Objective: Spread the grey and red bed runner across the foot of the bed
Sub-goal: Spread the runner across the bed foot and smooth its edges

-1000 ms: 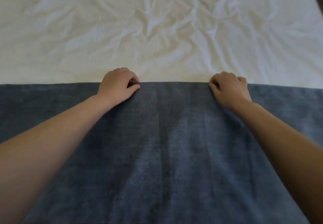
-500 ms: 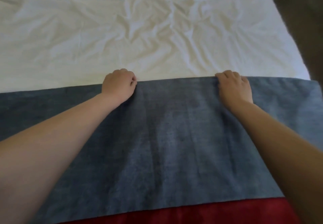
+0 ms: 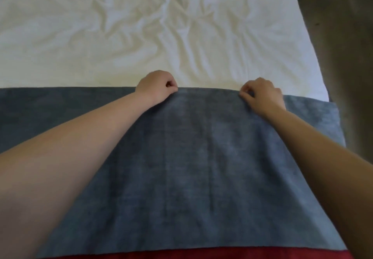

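Observation:
The bed runner [image 3: 201, 157] lies flat across the near part of the bed, its grey face up and a red band along its near edge at the bottom of the view. Its far edge runs straight across the white sheet [image 3: 141, 36]. My left hand [image 3: 156, 87] pinches that far edge near the middle, fingers curled. My right hand [image 3: 262, 95] pinches the same edge further right. The runner's right end reaches the bed's right side.
The white sheet beyond the runner is heavily creased. Brown floor [image 3: 343, 56] shows past the bed's right edge. The runner's left part runs out of view.
Both hands stay at the runner's far edge, the right one now turned so its fingertips show. The view has shifted, showing more of the red band and the floor.

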